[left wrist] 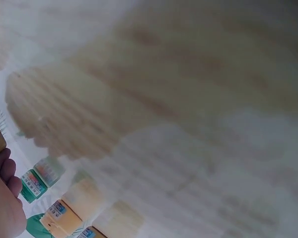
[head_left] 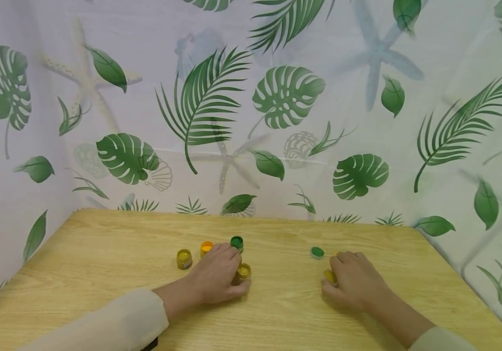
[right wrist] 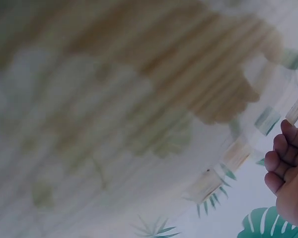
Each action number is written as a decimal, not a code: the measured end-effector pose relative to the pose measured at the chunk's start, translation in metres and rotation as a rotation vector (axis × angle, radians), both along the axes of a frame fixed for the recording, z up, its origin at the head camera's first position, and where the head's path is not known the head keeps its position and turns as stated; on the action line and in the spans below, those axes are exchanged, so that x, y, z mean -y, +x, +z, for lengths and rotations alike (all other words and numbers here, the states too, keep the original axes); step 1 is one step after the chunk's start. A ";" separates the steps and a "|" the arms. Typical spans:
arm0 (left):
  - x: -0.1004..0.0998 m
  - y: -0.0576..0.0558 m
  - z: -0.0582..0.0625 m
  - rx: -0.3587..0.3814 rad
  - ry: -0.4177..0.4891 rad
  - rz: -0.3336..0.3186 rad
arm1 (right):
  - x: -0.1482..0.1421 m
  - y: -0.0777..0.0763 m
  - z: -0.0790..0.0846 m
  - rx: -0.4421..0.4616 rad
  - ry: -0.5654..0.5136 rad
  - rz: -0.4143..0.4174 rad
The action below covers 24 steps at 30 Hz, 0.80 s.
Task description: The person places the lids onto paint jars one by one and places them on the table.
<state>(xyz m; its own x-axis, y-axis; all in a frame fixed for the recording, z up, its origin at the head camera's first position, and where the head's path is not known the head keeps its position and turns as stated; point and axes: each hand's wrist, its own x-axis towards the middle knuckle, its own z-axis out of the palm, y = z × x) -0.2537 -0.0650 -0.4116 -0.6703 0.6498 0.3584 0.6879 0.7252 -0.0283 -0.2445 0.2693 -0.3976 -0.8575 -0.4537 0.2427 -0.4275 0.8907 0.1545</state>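
Note:
My left hand (head_left: pixel 221 275) grips a small open jar of ochre-yellow paint (head_left: pixel 244 271) on the table, thumb on its near side. Around that hand stand a green paint jar (head_left: pixel 236 243), an orange paint jar (head_left: pixel 207 247) partly behind the knuckles, and another ochre jar (head_left: pixel 184 259) to the left. Over on the right, my right hand (head_left: pixel 356 282) pinches a yellow jar lid (head_left: pixel 330 277) between thumb and fingers. A green lid (head_left: pixel 317 252) lies just beyond it. Something yellow-orange (head_left: pixel 336 253) shows at the right fingers, mostly hidden. The left wrist view shows labels on the green jar (left wrist: pixel 34 186) and orange jar (left wrist: pixel 61 218).
Everything rests on a light wood-grain table (head_left: pixel 277 312). A white cloth backdrop (head_left: pixel 242 112) printed with green leaves, shells and starfish rises behind the far edge and along both sides. Bare table lies between the two hands.

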 end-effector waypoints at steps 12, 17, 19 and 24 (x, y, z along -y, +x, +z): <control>-0.009 0.004 0.002 0.022 -0.029 -0.022 | 0.033 -0.006 0.000 0.081 -0.107 0.040; -0.021 0.007 0.002 0.045 -0.044 -0.032 | 0.050 -0.006 0.000 0.094 -0.114 0.062; -0.026 0.008 0.002 0.050 -0.046 -0.027 | 0.057 -0.005 0.001 0.093 -0.128 0.073; -0.037 0.008 0.003 0.058 -0.052 -0.014 | 0.074 -0.003 0.004 0.111 -0.163 0.108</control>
